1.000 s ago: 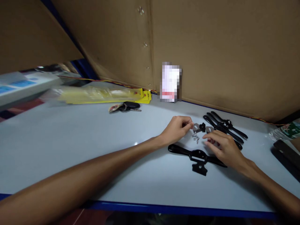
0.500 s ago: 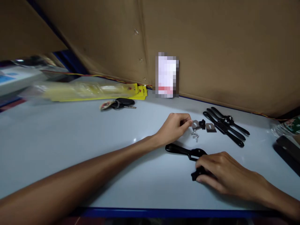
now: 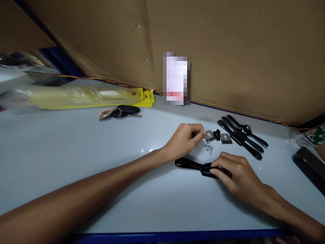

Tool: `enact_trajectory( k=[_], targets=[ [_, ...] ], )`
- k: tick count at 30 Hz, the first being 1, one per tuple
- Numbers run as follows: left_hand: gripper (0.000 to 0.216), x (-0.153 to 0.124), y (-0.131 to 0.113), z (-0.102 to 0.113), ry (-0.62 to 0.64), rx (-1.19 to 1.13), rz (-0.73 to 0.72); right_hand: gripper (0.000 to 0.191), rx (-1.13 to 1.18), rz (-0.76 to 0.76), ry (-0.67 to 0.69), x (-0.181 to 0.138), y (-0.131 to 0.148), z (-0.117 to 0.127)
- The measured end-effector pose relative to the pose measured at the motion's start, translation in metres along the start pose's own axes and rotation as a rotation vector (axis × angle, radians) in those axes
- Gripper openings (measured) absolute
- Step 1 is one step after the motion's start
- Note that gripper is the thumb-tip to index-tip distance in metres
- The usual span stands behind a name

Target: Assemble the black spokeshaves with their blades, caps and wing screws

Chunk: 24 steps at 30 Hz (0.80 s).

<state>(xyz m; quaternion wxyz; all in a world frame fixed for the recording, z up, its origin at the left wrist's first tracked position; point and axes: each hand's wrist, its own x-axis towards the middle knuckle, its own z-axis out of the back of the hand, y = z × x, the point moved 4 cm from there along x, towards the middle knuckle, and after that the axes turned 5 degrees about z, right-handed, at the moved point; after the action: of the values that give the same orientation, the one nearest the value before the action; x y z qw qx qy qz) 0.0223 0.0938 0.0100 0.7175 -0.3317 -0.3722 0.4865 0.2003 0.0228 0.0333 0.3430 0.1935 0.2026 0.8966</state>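
Observation:
A black spokeshave body (image 3: 189,164) with a long handle lies on the table in front of me. Over its middle is my right hand (image 3: 235,176), thumb and fingers closed around a small black cap piece, mostly hidden at the spokeshave. My left hand (image 3: 186,140) is pinched beside a metal blade (image 3: 209,135); whatever its fingertips hold is too small to make out. Small silver screws (image 3: 209,148) lie just below that blade. To the right of it are another black cap piece (image 3: 216,134) and a second slotted blade (image 3: 225,138).
Several black spokeshaves (image 3: 240,138) lie together at the back right. Keys (image 3: 122,111) and yellow packaging in plastic (image 3: 88,97) sit at the back left. A pixelated upright card (image 3: 176,79) leans on the cardboard wall (image 3: 241,51). A dark case (image 3: 311,166) stands far right.
My right hand has moved up and away from me, bringing the small black cap piece onto the spokeshave's middle. The left hand keeps its pinch by the blade. The view has shifted slightly.

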Motion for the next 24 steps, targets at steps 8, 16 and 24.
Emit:
enact_trajectory(
  k=[8,16,24],
  targets=[
    [0.027,0.000,-0.002,0.001,-0.002,0.001,-0.019,0.012,-0.028,-0.101,-0.088,0.009,-0.011,0.011],
    [0.029,-0.001,-0.002,0.001,-0.027,0.029,-0.044,0.015,-0.046,-0.080,-0.033,0.024,-0.031,0.000],
    [0.029,-0.009,-0.013,0.006,-0.019,0.171,-0.207,0.010,-0.214,-0.142,0.057,0.014,-0.042,0.013]
  ],
)
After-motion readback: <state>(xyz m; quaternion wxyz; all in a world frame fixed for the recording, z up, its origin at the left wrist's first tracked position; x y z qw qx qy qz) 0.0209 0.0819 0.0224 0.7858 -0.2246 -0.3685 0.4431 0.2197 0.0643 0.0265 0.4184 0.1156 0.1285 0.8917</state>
